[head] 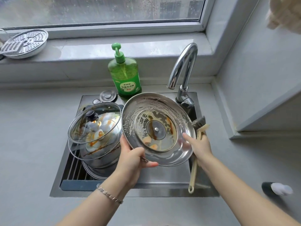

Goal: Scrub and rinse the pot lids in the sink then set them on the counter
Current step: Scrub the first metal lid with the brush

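A large steel pot lid (158, 128) with a glass centre is held tilted over the sink (162, 180), underside up, smeared with foam and brown sauce. My left hand (132, 159) grips its lower left rim. My right hand (199, 145) holds a cream-handled dish brush (197, 128) against the lid's right rim, with one finger stretched onto the inner surface. A glass lid (96, 123) with a black knob lies on stacked dirty pots (101, 154) in the sink's left half.
A green dish soap bottle (124, 72) stands behind the sink, and the chrome faucet (184, 70) arches at the back right. A perforated steamer tray (24, 43) rests on the window sill. Grey counter (32, 144) surrounds the sink. A dark object (275, 190) lies at the right.
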{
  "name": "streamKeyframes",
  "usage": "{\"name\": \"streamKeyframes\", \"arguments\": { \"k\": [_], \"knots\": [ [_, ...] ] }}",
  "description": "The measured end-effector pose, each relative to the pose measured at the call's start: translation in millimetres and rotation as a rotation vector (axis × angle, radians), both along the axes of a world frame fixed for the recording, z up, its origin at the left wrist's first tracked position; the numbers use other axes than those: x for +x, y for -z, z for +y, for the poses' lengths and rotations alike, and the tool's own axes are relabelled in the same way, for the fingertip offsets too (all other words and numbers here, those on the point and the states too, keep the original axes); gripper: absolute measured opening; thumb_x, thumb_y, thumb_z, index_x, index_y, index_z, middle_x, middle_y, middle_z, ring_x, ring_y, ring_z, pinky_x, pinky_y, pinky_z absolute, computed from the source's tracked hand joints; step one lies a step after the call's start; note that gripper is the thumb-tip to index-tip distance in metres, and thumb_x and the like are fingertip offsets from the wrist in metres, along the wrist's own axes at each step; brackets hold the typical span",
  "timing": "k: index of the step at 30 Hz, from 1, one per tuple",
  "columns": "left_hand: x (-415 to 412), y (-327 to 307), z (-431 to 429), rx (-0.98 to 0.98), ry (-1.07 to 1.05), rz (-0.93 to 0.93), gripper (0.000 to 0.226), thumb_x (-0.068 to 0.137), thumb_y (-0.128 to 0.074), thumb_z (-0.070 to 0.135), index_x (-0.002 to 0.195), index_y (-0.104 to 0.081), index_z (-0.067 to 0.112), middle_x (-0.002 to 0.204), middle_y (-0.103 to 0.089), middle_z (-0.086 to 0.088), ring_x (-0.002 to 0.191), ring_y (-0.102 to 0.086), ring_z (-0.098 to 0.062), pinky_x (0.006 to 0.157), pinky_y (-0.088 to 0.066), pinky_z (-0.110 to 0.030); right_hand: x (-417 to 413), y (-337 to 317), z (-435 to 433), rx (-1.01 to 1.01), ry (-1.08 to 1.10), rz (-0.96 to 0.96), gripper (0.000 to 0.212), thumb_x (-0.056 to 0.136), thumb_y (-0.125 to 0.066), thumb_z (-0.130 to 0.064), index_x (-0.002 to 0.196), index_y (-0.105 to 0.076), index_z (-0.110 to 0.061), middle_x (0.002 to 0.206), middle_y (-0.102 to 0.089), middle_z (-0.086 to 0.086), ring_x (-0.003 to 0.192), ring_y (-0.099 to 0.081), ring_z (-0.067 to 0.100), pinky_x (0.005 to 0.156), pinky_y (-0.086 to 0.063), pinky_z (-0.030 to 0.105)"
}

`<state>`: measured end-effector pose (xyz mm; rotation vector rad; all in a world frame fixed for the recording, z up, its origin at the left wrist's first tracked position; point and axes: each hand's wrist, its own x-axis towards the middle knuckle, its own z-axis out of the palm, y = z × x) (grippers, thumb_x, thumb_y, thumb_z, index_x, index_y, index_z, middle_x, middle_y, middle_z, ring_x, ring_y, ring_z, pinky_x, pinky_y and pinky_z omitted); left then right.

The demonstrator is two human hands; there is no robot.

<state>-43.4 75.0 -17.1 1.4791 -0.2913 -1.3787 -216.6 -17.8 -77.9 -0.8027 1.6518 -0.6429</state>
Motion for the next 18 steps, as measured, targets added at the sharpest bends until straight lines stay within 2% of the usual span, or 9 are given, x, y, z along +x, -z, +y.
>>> {"name": "streamKeyframes", "arguments": {
  "k": [2,3,6,8,10,12,14,16,18],
  "knots": [
    [-2,2,3,0.014,0.023,0.039,0.075,0.079,-0.034,-0.021,0.131,-0.034,0.033,0.124,-0.054,-0.011,0.099,-0.062,-0.038,0.057,-0.057,-0.045,-1,0,-5,0.033,0.016,-0.055,0.038,0.083,-0.067,-0.011,0.117,-0.052,-0.005,0.095,-0.065,0.006,0.084,-0.064,0.024,0.075,-0.052,0.034],
    [1,1,4,0.040,0.052,0.053,0.066,0.081,-0.037,-0.017,0.126,-0.038,0.031,0.120,-0.057,-0.012,0.094,-0.064,-0.037,0.059,-0.057,-0.047,-4,0,-8,0.014,-0.015,-0.040,0.032,0.083,-0.065,-0.006,0.113,-0.054,-0.007,0.088,-0.065,0.005,0.081,-0.064,0.025,0.076,-0.053,0.037],
    [28,-4,0,0.186,0.216,-0.011,0.026,0.091,-0.044,0.013,0.117,-0.050,0.012,0.099,-0.068,-0.018,0.076,-0.067,-0.032,0.066,-0.059,-0.043,-19,-5,-21,-0.062,-0.120,-0.014,0.032,0.084,-0.063,-0.001,0.114,-0.054,-0.007,0.091,-0.064,0.008,0.085,-0.063,0.028,0.083,-0.052,0.040],
    [55,-9,-9,0.226,0.343,-0.121,0.028,0.094,-0.044,0.025,0.114,-0.052,0.007,0.080,-0.070,-0.012,0.059,-0.065,-0.024,0.060,-0.056,-0.034,-28,-16,-31,-0.096,-0.243,-0.039,0.035,0.083,-0.063,0.003,0.115,-0.054,-0.007,0.092,-0.063,0.008,0.079,-0.062,0.022,0.074,-0.053,0.030],
    [76,-18,-19,0.196,0.557,-0.150,0.031,0.089,-0.052,0.026,0.117,-0.049,0.013,0.084,-0.069,-0.013,0.059,-0.064,-0.024,0.053,-0.055,-0.029,-31,-29,-41,-0.117,-0.433,-0.071,0.036,0.082,-0.061,0.007,0.114,-0.055,-0.008,0.091,-0.064,0.004,0.078,-0.061,0.017,0.065,-0.052,0.016],
    [82,-30,-27,0.248,0.816,-0.145,0.043,0.077,-0.054,0.020,0.119,-0.047,0.019,0.091,-0.070,-0.012,0.073,-0.065,-0.032,0.055,-0.057,-0.032,-25,-43,-50,-0.124,-0.638,-0.094,0.038,0.080,-0.060,0.011,0.110,-0.056,-0.012,0.090,-0.064,-0.002,0.077,-0.063,0.011,0.063,-0.049,0.008],
    [77,-36,-31,0.290,0.947,-0.145,0.042,0.076,-0.046,0.000,0.116,-0.045,0.015,0.083,-0.071,-0.009,0.076,-0.065,-0.036,0.061,-0.058,-0.042,-13,-50,-56,-0.173,-0.752,-0.030,0.045,0.077,-0.063,0.011,0.113,-0.056,-0.015,0.092,-0.063,-0.008,0.080,-0.062,0.006,0.071,-0.048,0.007],
    [71,-35,-31,0.278,0.929,-0.131,0.047,0.080,-0.035,-0.016,0.113,-0.044,0.016,0.077,-0.070,-0.010,0.070,-0.066,-0.037,0.061,-0.058,-0.047,-6,-50,-62,-0.297,-0.687,0.080,0.054,0.078,-0.069,0.001,0.126,-0.053,-0.018,0.096,-0.063,-0.009,0.086,-0.060,0.010,0.089,-0.048,0.020],
    [66,-33,-24,0.245,0.837,-0.092,0.051,0.083,-0.032,-0.019,0.115,-0.042,0.019,0.078,-0.071,-0.014,0.065,-0.067,-0.035,0.057,-0.059,-0.046,-7,-54,-62,-0.426,-0.579,0.306,0.054,0.086,-0.064,-0.023,0.137,-0.044,-0.026,0.113,-0.063,-0.005,0.102,-0.060,0.018,0.093,-0.044,0.030]
  ]
}}
